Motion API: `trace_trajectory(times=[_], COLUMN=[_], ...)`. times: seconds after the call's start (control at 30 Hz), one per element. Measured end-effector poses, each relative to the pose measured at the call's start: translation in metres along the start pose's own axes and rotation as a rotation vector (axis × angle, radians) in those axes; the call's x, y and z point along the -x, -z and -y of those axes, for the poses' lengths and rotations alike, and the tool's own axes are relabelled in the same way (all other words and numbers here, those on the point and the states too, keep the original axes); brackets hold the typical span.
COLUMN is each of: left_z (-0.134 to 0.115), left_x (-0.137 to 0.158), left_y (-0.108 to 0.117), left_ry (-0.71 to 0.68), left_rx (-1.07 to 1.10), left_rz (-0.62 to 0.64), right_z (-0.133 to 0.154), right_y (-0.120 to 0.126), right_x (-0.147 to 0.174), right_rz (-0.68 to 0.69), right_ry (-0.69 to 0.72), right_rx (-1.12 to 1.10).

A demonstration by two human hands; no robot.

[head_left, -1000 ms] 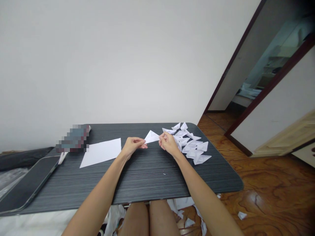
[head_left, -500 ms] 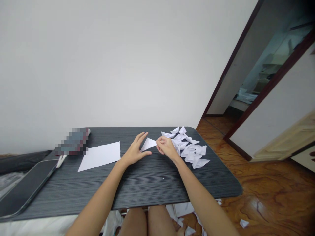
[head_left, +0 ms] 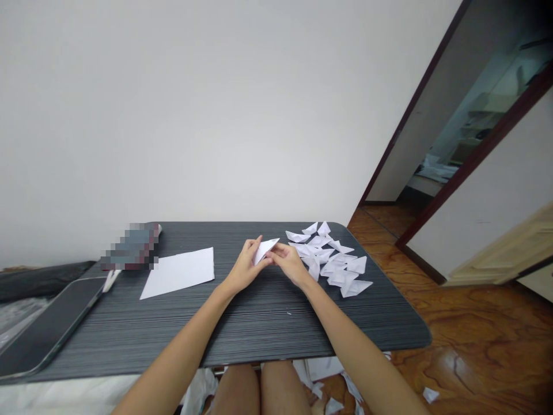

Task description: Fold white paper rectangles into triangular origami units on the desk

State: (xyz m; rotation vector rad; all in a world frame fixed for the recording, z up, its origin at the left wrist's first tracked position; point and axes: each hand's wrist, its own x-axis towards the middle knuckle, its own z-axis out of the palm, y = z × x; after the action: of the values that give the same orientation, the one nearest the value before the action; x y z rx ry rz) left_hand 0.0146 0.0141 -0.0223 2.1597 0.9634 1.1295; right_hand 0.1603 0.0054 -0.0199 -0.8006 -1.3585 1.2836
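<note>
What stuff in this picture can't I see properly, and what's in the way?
All in the head view:
- Folded paper: its lower part is hidden by the left hand and right hand.
- Thing at the table's far left: blurred into squares.
- Dark slab: cut off by the left edge.
- White speck: too small to tell.
- Floor papers: partly hidden by the table.

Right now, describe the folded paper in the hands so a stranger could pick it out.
Find the dark table before the pale wall. Over its far half, the left hand and right hand hold a small white folded paper between them. Unlike the folded pieces lying to its right, it is held.
</note>
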Motion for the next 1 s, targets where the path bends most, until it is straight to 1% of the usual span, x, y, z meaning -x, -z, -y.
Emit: trace_trajectory(times=[0.13,0.23,0.3,0.4,0.47,0.53,0.6,0.7,0.77,0.83,0.9,1.0], left_z=[-0.001,-0.004,-0.007,-0.012,-0.013,-0.013,-0.012,-0.011,-0.011,-0.01,-0.009,-0.008], left_x=[0.0,0.001,0.001,0.001,0.001,0.0,-0.001,-0.003,-0.004,-0.004,-0.003,-0.003], left_y=[-0.005,-0.006,-0.004,0.002,0.006,0.009,0.011,0.014,0.016,0.017,0.015,0.011], left_ry=[0.036,0.026,0.02,0.052,0.129,0.218,0.279,0.318,0.328,0.326,0.318,0.298], left_rx=[0.031,0.052,0.034,-0.017,0.032,0.179,0.367,0.585,0.657,0.654,0.582,0.479], left_rz=[-0.027,-0.007,-0.009,-0.05,-0.049,-0.038,-0.051,-0.117,-0.153,-0.189,-0.216,-0.174], right_z=[-0.003,-0.007,-0.01,-0.01,-0.009,-0.005,-0.001,0.008,0.013,0.017,0.017,0.014], right_y=[-0.002,-0.007,-0.008,-0.007,-0.005,-0.003,-0.001,0.004,0.007,0.008,0.008,0.005], right_x=[0.0,0.002,0.004,0.005,0.005,0.004,0.003,0.002,0.003,0.005,0.007,0.008], right_rz=[-0.036,-0.126,-0.169,-0.185,-0.195,-0.18,-0.133,-0.081,-0.058,-0.009,0.052,0.065], right_ry=[0.073,0.133,0.125,0.09,0.072,0.051,0.046,0.082,0.107,0.144,0.187,0.2], right_rx=[0.15,0.339,0.427,0.404,0.336,0.254,0.166,0.102,0.126,0.185,0.244,0.269])
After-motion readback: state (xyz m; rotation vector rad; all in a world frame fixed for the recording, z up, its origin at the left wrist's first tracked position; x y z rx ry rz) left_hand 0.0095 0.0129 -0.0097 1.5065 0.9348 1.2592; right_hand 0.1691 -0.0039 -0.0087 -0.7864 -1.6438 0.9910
